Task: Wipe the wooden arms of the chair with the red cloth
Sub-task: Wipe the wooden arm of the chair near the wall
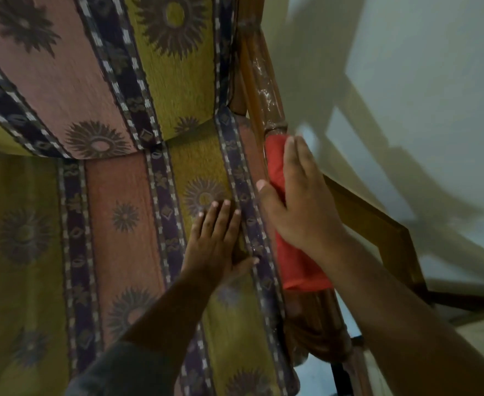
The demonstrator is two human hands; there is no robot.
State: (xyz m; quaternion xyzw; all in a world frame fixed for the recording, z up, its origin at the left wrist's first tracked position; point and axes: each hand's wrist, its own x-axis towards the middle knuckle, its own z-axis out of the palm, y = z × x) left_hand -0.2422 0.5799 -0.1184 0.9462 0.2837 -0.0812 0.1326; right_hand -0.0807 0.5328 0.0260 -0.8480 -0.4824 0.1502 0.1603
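The chair's right wooden arm (266, 90) runs from the top centre down to the lower right, brown and glossy. A red cloth (295, 261) is draped over its middle stretch. My right hand (300, 201) lies flat on top of the cloth, pressing it against the arm, thumb on the inner side and fingers pointing up the arm. My left hand (220, 241) rests flat with fingers spread on the patterned seat cushion (120, 212), just left of the arm, holding nothing. The arm's carved front end (320, 330) shows below the cloth.
The striped backrest cushion (98, 67) with sun motifs fills the upper left. A pale wall (406, 67) stands close on the right of the chair. A wooden frame piece (377, 224) sits between the arm and the wall.
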